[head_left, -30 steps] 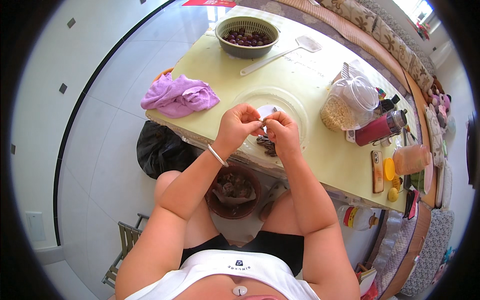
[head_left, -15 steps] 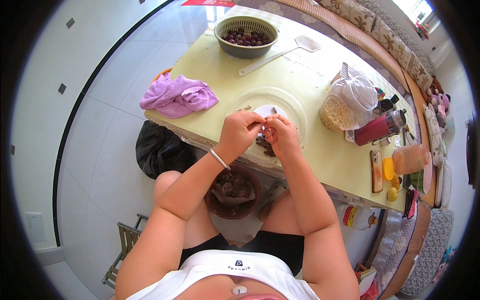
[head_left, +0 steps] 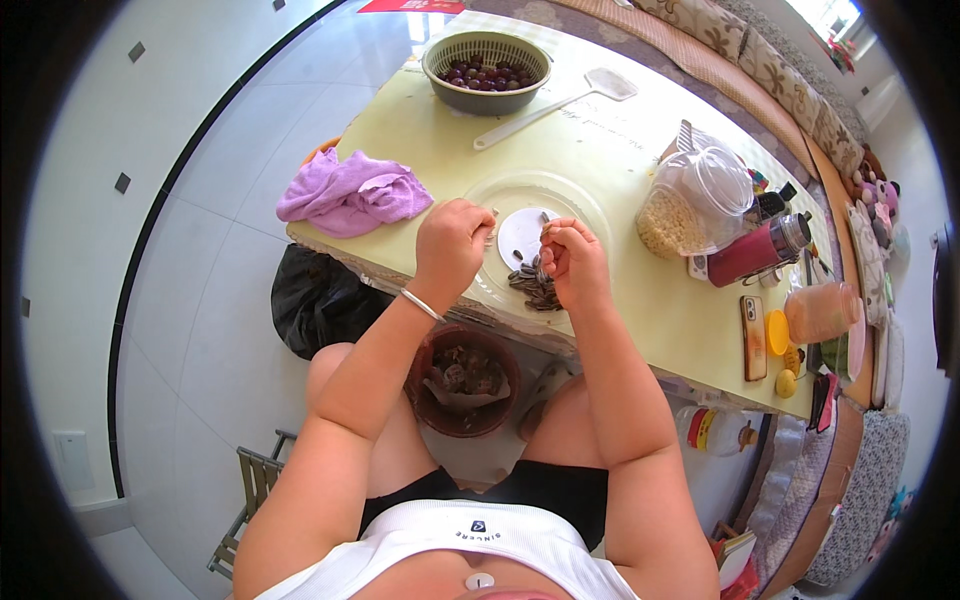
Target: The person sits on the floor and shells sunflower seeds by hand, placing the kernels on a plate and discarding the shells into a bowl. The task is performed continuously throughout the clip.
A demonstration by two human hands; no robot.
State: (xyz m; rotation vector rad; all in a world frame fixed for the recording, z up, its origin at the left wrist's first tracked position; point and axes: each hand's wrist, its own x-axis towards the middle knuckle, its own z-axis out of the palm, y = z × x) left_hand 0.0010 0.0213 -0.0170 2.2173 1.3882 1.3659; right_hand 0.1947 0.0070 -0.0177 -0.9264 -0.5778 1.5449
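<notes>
We sit at the near edge of the yellow table (head_left: pixel 600 130), shelling sunflower seeds. Our left hand (head_left: pixel 452 240) is curled into a loose fist just left of the small white dish (head_left: pixel 522 232); we cannot tell what, if anything, is inside it. Our right hand (head_left: pixel 572 258) is pinched shut at the fingertips on something small, likely a single seed, though it is too small to be sure. The pile of seeds (head_left: pixel 535 287) lies on the table between the hands, just near of the dish. The dish looks nearly bare, so few kernels seem gathered yet. The brown bowl (head_left: pixel 463 380) below the table edge, between our knees, already holds a fair heap of husks. By our judgement some shelling is done, with the pile still to go. Far off sit a purple cloth (head_left: pixel 350 195) and a basket of dark fruit (head_left: pixel 487 70).
</notes>
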